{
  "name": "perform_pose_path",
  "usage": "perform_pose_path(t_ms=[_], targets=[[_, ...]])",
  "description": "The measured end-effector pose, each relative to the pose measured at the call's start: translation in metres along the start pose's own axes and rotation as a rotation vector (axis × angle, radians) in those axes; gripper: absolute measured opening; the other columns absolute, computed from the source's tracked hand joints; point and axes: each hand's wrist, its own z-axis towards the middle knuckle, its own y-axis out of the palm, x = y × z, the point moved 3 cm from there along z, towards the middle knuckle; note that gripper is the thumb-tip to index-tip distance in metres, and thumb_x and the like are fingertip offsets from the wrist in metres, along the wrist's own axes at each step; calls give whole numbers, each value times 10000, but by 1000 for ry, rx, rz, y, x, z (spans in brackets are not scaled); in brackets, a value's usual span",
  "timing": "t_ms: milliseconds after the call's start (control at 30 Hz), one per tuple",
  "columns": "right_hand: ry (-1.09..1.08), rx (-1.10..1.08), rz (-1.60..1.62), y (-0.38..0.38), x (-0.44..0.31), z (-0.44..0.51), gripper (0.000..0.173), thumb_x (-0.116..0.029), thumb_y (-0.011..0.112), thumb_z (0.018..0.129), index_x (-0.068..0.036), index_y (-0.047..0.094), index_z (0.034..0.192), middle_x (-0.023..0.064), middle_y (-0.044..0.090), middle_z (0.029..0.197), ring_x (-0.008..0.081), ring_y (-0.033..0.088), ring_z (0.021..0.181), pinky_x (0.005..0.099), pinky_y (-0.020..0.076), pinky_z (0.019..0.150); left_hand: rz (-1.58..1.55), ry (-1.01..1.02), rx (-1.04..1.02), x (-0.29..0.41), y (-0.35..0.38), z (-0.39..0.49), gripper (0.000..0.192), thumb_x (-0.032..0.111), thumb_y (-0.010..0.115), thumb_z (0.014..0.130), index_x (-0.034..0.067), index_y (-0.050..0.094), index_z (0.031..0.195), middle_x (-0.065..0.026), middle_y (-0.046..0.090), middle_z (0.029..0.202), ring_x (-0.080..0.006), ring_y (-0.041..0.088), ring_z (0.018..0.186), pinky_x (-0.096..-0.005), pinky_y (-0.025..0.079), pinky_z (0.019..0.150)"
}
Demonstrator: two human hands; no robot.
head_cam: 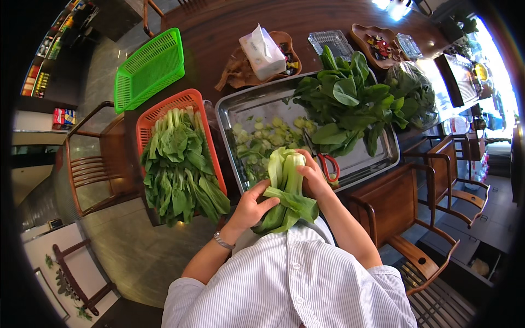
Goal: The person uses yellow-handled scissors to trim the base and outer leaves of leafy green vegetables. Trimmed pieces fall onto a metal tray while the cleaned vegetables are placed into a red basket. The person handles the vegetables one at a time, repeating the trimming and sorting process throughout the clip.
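Observation:
Close to my striped shirt, my right hand [315,176] grips a head of leafy greens [293,174], its pale stalks pointing away from me. My left hand [255,205] pinches a single leaf stalk [283,194] lying across the front of that head. Beyond both hands lies a metal tray [266,104] with trimmed stem ends [266,133] at its left and a heap of whole greens [348,98] at its right. Scissors with red handles [329,167] rest in the tray, just past my right hand. On my left, an orange plastic basket [197,96] holds layered leafy greens [178,151].
A green plastic basket [149,71] stands behind the orange one. Across the wooden table [209,24] are a tissue pack [262,53], a glass dish [331,43] and a wooden candy tray [375,45]. Bagged greens [412,92] sit at right. Wooden chairs [389,201] flank the table.

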Motion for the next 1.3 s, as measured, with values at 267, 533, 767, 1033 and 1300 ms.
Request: perform_pose_path(t_ms=[267, 533, 767, 1033, 1300], targets=[[-58, 7, -183, 9, -13, 5, 544, -187, 582, 757, -32, 411, 1249, 57, 534, 1073, 143, 507, 999, 276, 407, 884, -234, 59, 235, -6, -6, 17, 222, 148, 569, 925, -16, 612, 1069, -23, 649, 967, -84, 580, 897, -231, 457, 791], [-102, -190, -286, 39, -46, 8, 568, -162, 618, 736, -28, 415, 1249, 52, 513, 1093, 135, 506, 1001, 270, 401, 902, -627, 44, 117, 23, -4, 51, 405, 247, 473, 966, 40, 423, 1311, -92, 525, 1243, -192, 521, 1126, -336, 409, 966], [-244, -237, -361, 37, -51, 12, 562, -181, 612, 751, -19, 412, 1250, 71, 522, 1186, 160, 507, 1077, 292, 394, 946, -485, -14, -35, 37, -7, 57, 398, 146, 583, 901, 21, 474, 1263, -79, 565, 1184, -175, 560, 1073, -311, 450, 924], [-178, -82, -255, 52, -53, 1, 559, 6, 532, 774, -7, 384, 1313, 60, 533, 1111, 144, 522, 1029, 261, 407, 911, -558, 143, 35, 43, -25, 65, 348, 243, 585, 908, -28, 541, 1122, -123, 612, 1092, -197, 615, 966, -325, 507, 841], [-281, 90, -101, 55, -58, 3, 544, 1, 473, 794, -8, 389, 1331, 81, 539, 1101, 148, 534, 964, 264, 429, 870, -812, 295, 170, 64, -59, 61, 472, 423, 454, 927, -22, 562, 1044, -145, 624, 975, -239, 599, 956, -357, 470, 893]])
